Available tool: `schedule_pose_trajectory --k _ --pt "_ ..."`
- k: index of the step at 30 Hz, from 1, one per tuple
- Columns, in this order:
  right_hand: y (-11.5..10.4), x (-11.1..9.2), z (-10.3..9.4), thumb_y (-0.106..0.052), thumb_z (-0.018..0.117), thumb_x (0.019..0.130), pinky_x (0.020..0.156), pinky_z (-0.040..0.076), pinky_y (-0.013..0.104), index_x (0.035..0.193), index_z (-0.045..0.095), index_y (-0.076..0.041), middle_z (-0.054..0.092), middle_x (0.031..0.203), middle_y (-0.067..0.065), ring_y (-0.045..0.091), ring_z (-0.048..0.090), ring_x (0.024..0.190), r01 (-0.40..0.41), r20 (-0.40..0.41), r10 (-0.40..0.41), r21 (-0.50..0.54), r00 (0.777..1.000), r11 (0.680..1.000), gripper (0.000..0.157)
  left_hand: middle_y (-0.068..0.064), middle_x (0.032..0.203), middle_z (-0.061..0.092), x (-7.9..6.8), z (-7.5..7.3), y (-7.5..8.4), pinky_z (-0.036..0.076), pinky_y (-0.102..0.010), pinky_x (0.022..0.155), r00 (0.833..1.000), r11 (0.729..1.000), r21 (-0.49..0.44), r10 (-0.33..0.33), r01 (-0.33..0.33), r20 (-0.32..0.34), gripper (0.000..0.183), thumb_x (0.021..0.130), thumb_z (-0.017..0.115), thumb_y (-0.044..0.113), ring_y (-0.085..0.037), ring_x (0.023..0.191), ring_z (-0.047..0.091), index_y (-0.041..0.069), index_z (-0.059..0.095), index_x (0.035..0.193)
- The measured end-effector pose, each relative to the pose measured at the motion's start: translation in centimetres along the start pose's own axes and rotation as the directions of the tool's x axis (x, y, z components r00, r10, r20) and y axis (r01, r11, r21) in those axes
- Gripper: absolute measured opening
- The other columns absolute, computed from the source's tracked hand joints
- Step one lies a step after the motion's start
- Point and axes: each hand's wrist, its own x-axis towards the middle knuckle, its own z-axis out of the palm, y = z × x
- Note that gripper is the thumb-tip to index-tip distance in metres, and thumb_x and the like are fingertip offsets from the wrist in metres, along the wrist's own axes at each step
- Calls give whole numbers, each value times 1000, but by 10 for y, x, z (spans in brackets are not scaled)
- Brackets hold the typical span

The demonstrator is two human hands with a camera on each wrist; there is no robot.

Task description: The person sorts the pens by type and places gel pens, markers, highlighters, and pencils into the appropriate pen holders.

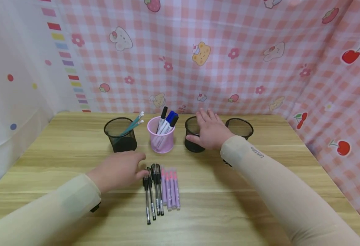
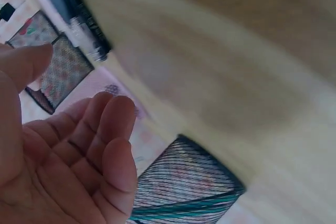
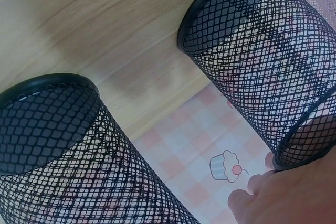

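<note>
My left hand (image 1: pixel 118 171) hovers beside the caps of several black-capped clear pens (image 1: pixel 156 189), its fingers loosely bent. Its palm (image 2: pixel 63 177) holds nothing in the left wrist view. Touching the pens' right side are several purple pens with pink tops (image 1: pixel 170 189). My right hand (image 1: pixel 210 131) is at the top of a black mesh pen holder (image 1: pixel 194 145), fingers spread and fairly straight. In the right wrist view, the fingers (image 3: pixel 247 198) lie by that holder's rim; whether they touch it I cannot tell. The thumb is hidden there.
Along the back of the wooden table (image 1: pixel 84 164) stand a black mesh holder (image 1: pixel 126 145) with teal pencils (image 1: pixel 130 128), a pink holder (image 1: pixel 162 145) with several markers (image 1: pixel 167 124), and another black mesh holder (image 1: pixel 239 126) at right. A checked cloth (image 1: pixel 180 78) hangs behind.
</note>
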Motion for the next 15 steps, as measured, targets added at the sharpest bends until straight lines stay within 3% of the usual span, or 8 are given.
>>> schedule_pose_trajectory --k 6,11,15 --pt "1 0 0 -74 44 101 133 5 59 169 4 -4 -4 178 16 43 -5 164 -6 8 6 -4 1000 1000 105 4 81 63 -4 6 2 54 -37 64 990 994 -53 -85 92 109 45 96 71 55 -14 71 60 13 65 110" --pt "0 0 0 -72 47 102 133 5 59 169 5 -4 -3 178 17 42 -6 164 -6 6 6 17 1000 1000 104 2 83 66 -4 10 7 58 -43 73 984 989 -85 -110 122 139 49 94 73 55 -16 74 63 10 65 113" --pt "-1 0 -1 -72 47 102 133 5 59 169 6 -3 -3 178 17 42 -6 164 -6 5 6 13 1000 1000 104 -4 99 75 -4 10 8 61 -48 85 980 985 -107 -118 136 159 53 94 74 52 -22 88 72 8 66 122"
